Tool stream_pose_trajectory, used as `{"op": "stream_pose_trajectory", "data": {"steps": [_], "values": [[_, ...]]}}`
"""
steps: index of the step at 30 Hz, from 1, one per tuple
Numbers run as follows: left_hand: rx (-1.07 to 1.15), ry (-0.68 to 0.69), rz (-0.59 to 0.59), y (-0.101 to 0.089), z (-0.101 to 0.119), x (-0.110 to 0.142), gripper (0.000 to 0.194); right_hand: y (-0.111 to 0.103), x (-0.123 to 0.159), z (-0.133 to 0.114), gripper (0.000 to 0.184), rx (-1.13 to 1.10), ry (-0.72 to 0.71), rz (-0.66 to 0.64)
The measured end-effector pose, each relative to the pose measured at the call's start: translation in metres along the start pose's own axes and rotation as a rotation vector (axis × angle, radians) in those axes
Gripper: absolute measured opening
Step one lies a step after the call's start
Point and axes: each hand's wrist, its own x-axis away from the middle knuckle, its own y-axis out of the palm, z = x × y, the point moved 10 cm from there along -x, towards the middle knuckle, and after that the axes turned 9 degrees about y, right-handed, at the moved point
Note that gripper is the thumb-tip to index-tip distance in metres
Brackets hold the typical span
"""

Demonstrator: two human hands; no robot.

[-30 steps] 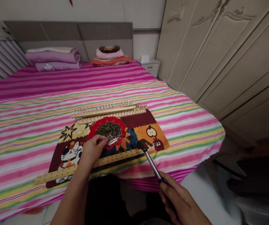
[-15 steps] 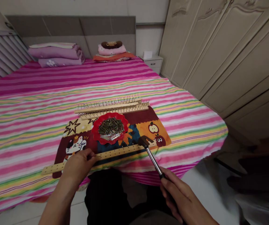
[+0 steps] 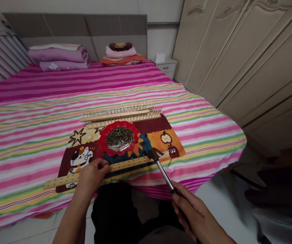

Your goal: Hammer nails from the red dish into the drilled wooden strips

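Two legs in black cloth (image 3: pixel 114 213) were nearest, above pale floor tiles (image 3: pixel 51 223). A hammer (image 3: pixel 164 174), with a dark grip, shiny metal shaft and blunt black head, slanted away to the left. Past its shaft ran a flat strip of pale wood (image 3: pixel 128 164), pierced by rows of small holes, across a printed mat (image 3: pixel 156 139) with rounded corners. Farther up the mat sat a red bowl (image 3: pixel 102 137) with a scalloped rim, full of loose metal nails (image 3: pixel 120 138). Behind it, two slim wooden strips (image 3: pixel 118 116) bristled with nails. The bed (image 3: pixel 207 135) had a striped cover, with folded purple quilts (image 3: pixel 59 56) at the far end

The mat's near side came close to the bed's front edge, and the holed strip's left end jutted past the mat. Striped cover spread wide on both sides

The right hand (image 3: pixel 190 208) had its fingers closed round the hammer's grip, the head on or just over the strip's right part; which of the two was unclear. Farther left, the left hand (image 3: pixel 92 174) had its fingers curled, thumb drawn against forefinger, beside the strip; whether they pinched a nail could not be told
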Motion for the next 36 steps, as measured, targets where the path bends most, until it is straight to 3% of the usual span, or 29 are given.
{"op": "stream_pose_trajectory", "data": {"steps": [4, 6, 11, 25, 31, 36], "values": [[0.425, 0.061, 0.043, 0.020, 0.012, 0.005, 0.029, -0.001, -0.001, -0.002, 0.059, -0.009, -0.006, 0.005], [0.500, 0.080, 0.041, 0.031, 0.022, 0.006, 0.032, 0.000, -0.001, -0.003, 0.059, -0.005, -0.012, 0.004], [0.480, 0.093, 0.041, 0.044, 0.034, 0.005, 0.027, 0.000, 0.000, -0.007, 0.055, 0.018, -0.030, 0.025], [0.329, 0.206, 0.014, 0.050, 0.041, 0.002, 0.024, 0.003, 0.002, -0.008, 0.055, 0.016, -0.010, 0.030], [0.298, 0.308, 0.058, 0.054, 0.044, 0.001, 0.022, 0.018, 0.003, -0.017, 0.048, 0.081, -0.016, -0.053], [0.280, 0.336, 0.075, 0.057, 0.045, 0.003, 0.021, 0.045, -0.001, -0.031, 0.032, 0.197, -0.036, -0.211]]}}
